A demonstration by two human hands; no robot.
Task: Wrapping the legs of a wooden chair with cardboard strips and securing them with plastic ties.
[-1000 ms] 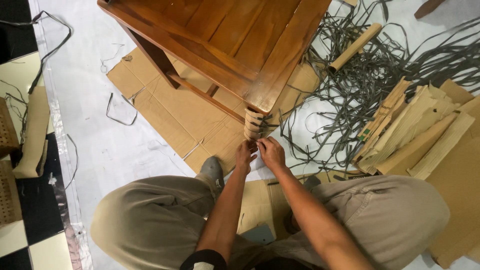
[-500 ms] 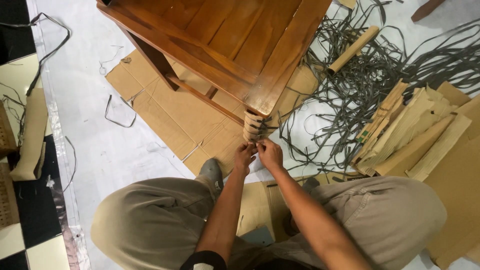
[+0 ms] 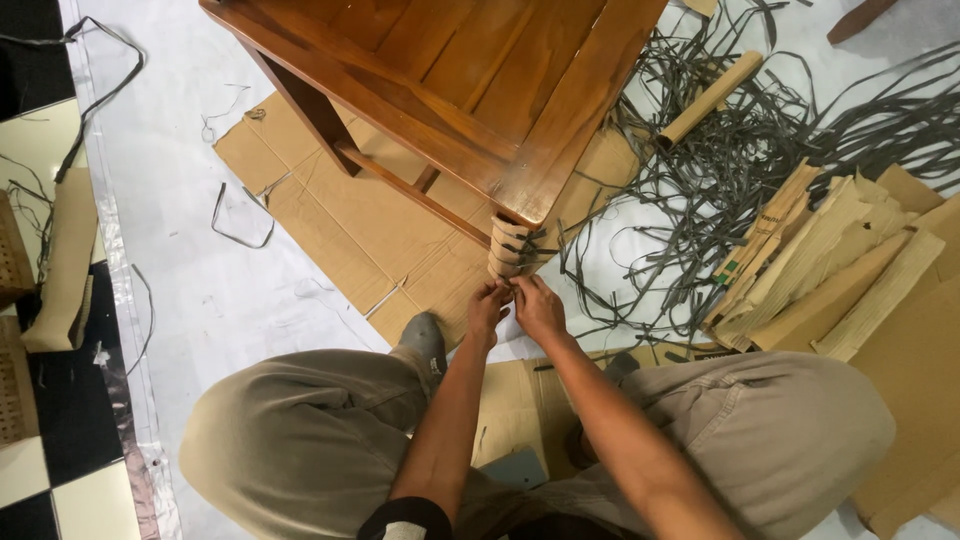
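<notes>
the person crouches over a wooden table (image 3: 480, 90) that stands on flattened cardboard sheets (image 3: 360, 220). the near corner leg (image 3: 510, 247) is bound in pale cardboard wrapping with dark bands across it, and both hands meet right at its lower end. the left hand (image 3: 487, 310) has its fingers drawn in narrow, pinching at the bottom edge of the wrapping; the right hand (image 3: 538, 308) sits just beside it, touching it, fingers also curled close against the same edge. i cannot tell what either one pinches there, whether a band or the cardboard itself. both forearms reach out from between the knees, which are in khaki trousers (image 3: 300, 440). a grey shoe (image 3: 425, 340) rests on the cardboard just left of the hands. off to the right lies a tangle of dark strapping (image 3: 720, 180), a cardboard tube (image 3: 712, 97) among it, and a heap of torn cardboard pieces (image 3: 830, 270) beyond.
</notes>
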